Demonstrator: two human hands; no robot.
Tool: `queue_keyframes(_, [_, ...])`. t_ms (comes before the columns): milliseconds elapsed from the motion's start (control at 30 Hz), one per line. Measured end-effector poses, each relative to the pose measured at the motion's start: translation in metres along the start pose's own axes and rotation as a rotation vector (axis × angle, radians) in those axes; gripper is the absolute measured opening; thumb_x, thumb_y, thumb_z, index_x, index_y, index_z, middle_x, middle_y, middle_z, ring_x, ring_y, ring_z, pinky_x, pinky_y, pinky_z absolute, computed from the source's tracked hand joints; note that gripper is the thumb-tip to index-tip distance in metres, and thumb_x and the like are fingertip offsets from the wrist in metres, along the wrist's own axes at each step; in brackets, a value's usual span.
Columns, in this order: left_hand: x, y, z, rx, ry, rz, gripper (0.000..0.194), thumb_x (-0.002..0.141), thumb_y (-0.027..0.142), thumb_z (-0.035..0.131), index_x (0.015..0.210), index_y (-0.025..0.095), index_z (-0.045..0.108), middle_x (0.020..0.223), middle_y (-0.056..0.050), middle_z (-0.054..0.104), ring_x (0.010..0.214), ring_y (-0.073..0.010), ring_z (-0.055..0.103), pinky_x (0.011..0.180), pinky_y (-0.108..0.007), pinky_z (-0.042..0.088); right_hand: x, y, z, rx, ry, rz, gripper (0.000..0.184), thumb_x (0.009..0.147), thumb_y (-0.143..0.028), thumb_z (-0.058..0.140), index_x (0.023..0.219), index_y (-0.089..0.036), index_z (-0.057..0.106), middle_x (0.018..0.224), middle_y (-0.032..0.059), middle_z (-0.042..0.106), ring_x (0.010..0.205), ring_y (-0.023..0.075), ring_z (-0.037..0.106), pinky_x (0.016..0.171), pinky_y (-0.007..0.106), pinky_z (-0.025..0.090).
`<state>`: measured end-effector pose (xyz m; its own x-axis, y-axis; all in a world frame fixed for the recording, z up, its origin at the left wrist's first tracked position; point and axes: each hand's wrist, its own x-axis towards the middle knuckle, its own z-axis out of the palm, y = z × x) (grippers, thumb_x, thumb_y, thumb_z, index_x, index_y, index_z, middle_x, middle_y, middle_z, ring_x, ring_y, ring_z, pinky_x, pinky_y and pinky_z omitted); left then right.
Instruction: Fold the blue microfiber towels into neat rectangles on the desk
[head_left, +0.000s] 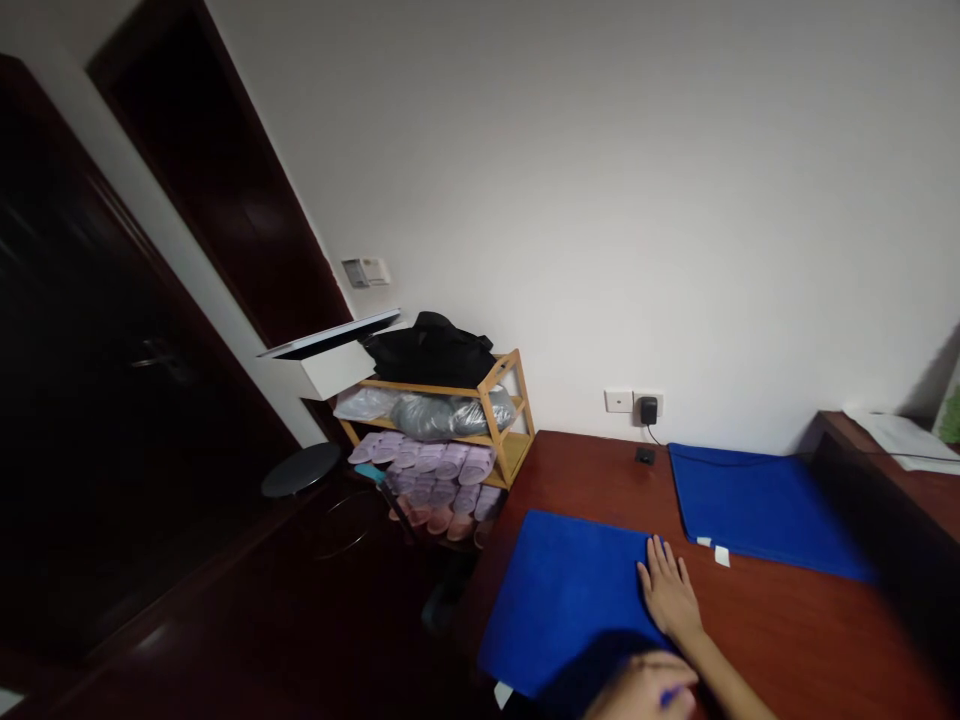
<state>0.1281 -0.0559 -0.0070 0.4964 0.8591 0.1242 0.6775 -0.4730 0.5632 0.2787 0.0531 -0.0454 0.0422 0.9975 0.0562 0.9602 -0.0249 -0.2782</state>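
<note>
The near blue cloth was found spread flat on the reddish-brown counter, close to the left edge, its lower-left corner reaching the counter's edge with a white tag projecting there. Its lower-right part was hidden by a hand and shadow, so the direction of its long axis could not be confirmed.

The right hand was open, palm down, fingers extended and slightly spread toward the wall. It rested at the cloth's right border, just below the upper-right corner; most of the cloth lay to its left. The right forearm ran slantwise from the lower-right of the view.

The left hand was beside the right wrist, over the lower-right portion of the cloth, with its fingers appearing bent. It was blurred and partly cut off by the view. A bit of blue showed at the fingers; whether this was gripped cloth could not be determined.

The far blue cloth lay to the right of the first, apart from it and near the wall, with white labels at its near edge. A black power adapter was seated in the wall socket behind the counter.
</note>
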Motion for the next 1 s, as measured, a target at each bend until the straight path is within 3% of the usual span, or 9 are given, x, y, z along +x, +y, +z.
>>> queue_keyframes(67, [0.022, -0.007, -0.034, -0.008, 0.051, 0.015, 0.045, 0.104, 0.039, 0.034, 0.139, 0.042, 0.061, 0.141, 0.005, 0.067, 0.129, -0.0182, 0.062, 0.112, -0.032, 0.049, 0.000, 0.000, 0.005, -0.024, 0.004, -0.001, 0.073, 0.098, -0.048, 0.019, 0.160, -0.010, 0.032, 0.167, 0.0086, 0.027, 0.157, 0.0267, 0.020, 0.128, 0.050, 0.016])
queue_keyframes(167, [0.066, -0.022, -0.066, 0.109, 0.141, -0.006, 0.048, 0.106, 0.036, 0.031, 0.146, 0.029, 0.057, 0.152, -0.004, 0.057, 0.144, -0.0220, 0.048, 0.123, -0.042, 0.038, 0.005, 0.000, 0.010, -0.037, 0.006, 0.023, 0.073, 0.098, -0.047, 0.017, 0.159, -0.012, 0.035, 0.166, 0.0081, 0.029, 0.156, 0.0272, 0.023, 0.127, 0.051, 0.018])
queue_keyframes(233, [0.094, -0.034, -0.068, 0.175, 0.122, 0.012, 0.052, 0.106, 0.044, 0.031, 0.150, 0.025, 0.051, 0.160, -0.006, 0.048, 0.151, -0.0242, 0.038, 0.127, -0.047, 0.029, 0.008, -0.001, 0.015, -0.039, 0.015, 0.053, 0.073, 0.097, -0.045, 0.016, 0.158, -0.012, 0.036, 0.166, 0.0087, 0.030, 0.156, 0.0280, 0.024, 0.126, 0.053, 0.019])
queue_keyframes(367, [0.124, -0.056, -0.046, 0.188, 0.052, 0.038, 0.057, 0.106, 0.053, 0.029, 0.156, 0.028, 0.042, 0.165, -0.006, 0.038, 0.155, -0.0248, 0.029, 0.128, -0.050, 0.024, 0.010, -0.002, 0.025, -0.062, 0.058, 0.025, 0.072, 0.096, -0.039, 0.017, 0.157, -0.005, 0.038, 0.167, 0.0120, 0.027, 0.156, 0.0299, 0.021, 0.127, 0.054, 0.015])
queue_keyframes(500, [0.123, -0.074, -0.041, 0.177, 0.070, 0.035, 0.056, 0.106, 0.054, 0.029, 0.157, 0.033, 0.038, 0.168, -0.003, 0.033, 0.156, -0.0225, 0.026, 0.128, -0.049, 0.022, 0.009, -0.003, 0.025, -0.081, 0.077, 0.046, 0.073, 0.096, -0.041, 0.015, 0.158, -0.008, 0.037, 0.166, 0.0104, 0.028, 0.156, 0.0282, 0.021, 0.128, 0.053, 0.016])
queue_keyframes(600, [0.110, -0.103, -0.068, 0.213, 0.082, -0.043, 0.056, 0.105, 0.056, 0.031, 0.156, 0.035, 0.040, 0.167, -0.004, 0.033, 0.156, -0.0236, 0.026, 0.128, -0.050, 0.021, 0.009, -0.005, 0.022, -0.090, 0.078, 0.087, 0.075, 0.097, -0.044, 0.012, 0.159, -0.007, 0.032, 0.167, 0.0095, 0.027, 0.156, 0.0269, 0.022, 0.128, 0.051, 0.016])
queue_keyframes(800, [0.082, -0.189, -0.140, 0.359, 0.112, -0.197, 0.055, 0.106, 0.055, 0.030, 0.156, 0.036, 0.041, 0.167, -0.003, 0.033, 0.156, -0.0232, 0.026, 0.127, -0.049, 0.021, 0.009, -0.003, 0.022, -0.099, 0.072, 0.089, 0.076, 0.097, -0.047, 0.011, 0.160, -0.007, 0.028, 0.167, 0.0098, 0.027, 0.156, 0.0258, 0.022, 0.128, 0.049, 0.015])
queue_keyframes(900, [0.081, -0.216, -0.152, 0.391, 0.077, -0.215, 0.057, 0.106, 0.056, 0.031, 0.157, 0.033, 0.039, 0.168, -0.004, 0.032, 0.155, -0.0237, 0.026, 0.127, -0.048, 0.024, 0.011, -0.001, 0.018, -0.114, 0.046, 0.085, 0.075, 0.098, -0.045, 0.012, 0.160, -0.007, 0.026, 0.168, 0.0097, 0.026, 0.156, 0.0253, 0.022, 0.128, 0.048, 0.015])
queue_keyframes(1000, [0.084, -0.226, -0.153, 0.434, 0.057, -0.209, 0.059, 0.106, 0.057, 0.029, 0.158, 0.031, 0.037, 0.168, -0.005, 0.031, 0.155, -0.0248, 0.026, 0.126, -0.049, 0.025, 0.013, -0.003, 0.009, -0.119, -0.017, 0.091, 0.073, 0.100, -0.045, 0.011, 0.161, -0.008, 0.023, 0.169, 0.0078, 0.023, 0.157, 0.0231, 0.020, 0.128, 0.045, 0.016])
